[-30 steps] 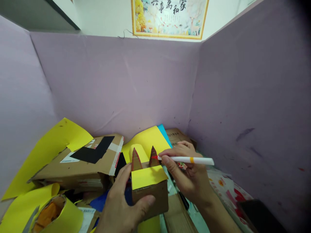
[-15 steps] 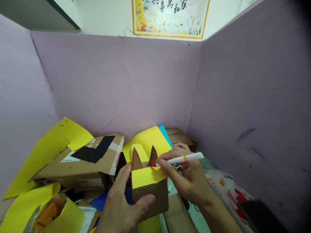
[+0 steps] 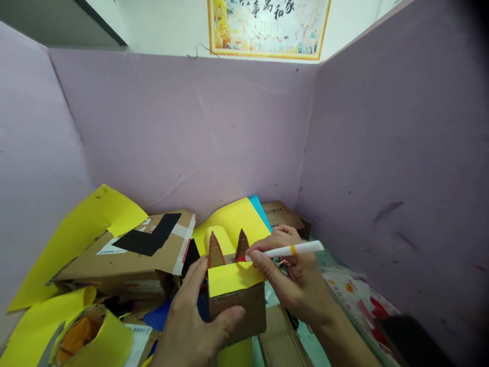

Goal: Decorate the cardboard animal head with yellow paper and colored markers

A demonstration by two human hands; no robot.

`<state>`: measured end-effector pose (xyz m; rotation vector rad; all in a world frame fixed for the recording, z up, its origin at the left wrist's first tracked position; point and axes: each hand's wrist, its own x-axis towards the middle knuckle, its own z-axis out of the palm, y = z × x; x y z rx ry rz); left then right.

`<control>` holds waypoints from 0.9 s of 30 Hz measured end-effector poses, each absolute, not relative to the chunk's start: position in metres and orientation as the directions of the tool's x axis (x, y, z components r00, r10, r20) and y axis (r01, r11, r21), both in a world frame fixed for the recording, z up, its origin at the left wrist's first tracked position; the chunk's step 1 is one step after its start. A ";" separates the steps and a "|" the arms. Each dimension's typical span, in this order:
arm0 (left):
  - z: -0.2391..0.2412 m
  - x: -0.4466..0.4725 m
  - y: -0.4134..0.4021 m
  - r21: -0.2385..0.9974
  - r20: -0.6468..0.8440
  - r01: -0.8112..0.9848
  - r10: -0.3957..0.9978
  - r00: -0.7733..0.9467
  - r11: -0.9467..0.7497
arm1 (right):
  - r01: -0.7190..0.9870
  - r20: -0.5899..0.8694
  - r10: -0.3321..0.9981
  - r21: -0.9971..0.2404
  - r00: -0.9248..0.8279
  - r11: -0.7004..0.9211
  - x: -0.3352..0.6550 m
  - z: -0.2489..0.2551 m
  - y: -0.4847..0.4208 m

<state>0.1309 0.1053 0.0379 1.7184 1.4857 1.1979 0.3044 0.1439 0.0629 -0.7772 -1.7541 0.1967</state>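
Note:
My left hand (image 3: 200, 316) grips a small cardboard box (image 3: 239, 308) from its left side, thumb across the front and fingers along the far left edge. A yellow paper strip (image 3: 233, 279) covers the upper front of the box. Two pointed cardboard ears (image 3: 216, 251) edged in red stand up from its top. Between the thumb and fingers of my right hand (image 3: 292, 278) is a white marker (image 3: 294, 250) with an orange band. Its red tip meets the base of the right ear (image 3: 242, 244). Part of a yellow piece (image 3: 235, 352) shows under the box.
At left lies a large cardboard carton (image 3: 126, 262) with black paper (image 3: 153, 237) and a yellow sheet (image 3: 76, 244) on it. A yellow-wrapped tube (image 3: 114, 339) sits in front. Behind are yellow paper (image 3: 244, 219) and another carton (image 3: 280, 214); a printed plastic bag (image 3: 355, 295) lies right.
The marker has tilted very slightly, its tip still at the right ear's base. Otherwise both hands and the box stay almost where they were.

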 end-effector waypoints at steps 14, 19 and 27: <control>0.039 0.135 0.102 0.879 0.258 0.425 0.965 -0.046 -0.215 | 0.419 0.800 0.585 -0.489 -0.134 0.765 0.306 0.065 0.142; 0.037 0.132 0.103 0.865 0.273 0.452 0.961 -0.053 -0.221 | 0.407 0.773 0.618 -0.523 -0.144 0.749 0.306 0.063 0.142; 0.037 0.132 0.103 0.860 0.299 0.437 0.954 -0.018 -0.262 | 0.402 0.798 0.588 -0.499 -0.133 0.768 0.306 0.064 0.143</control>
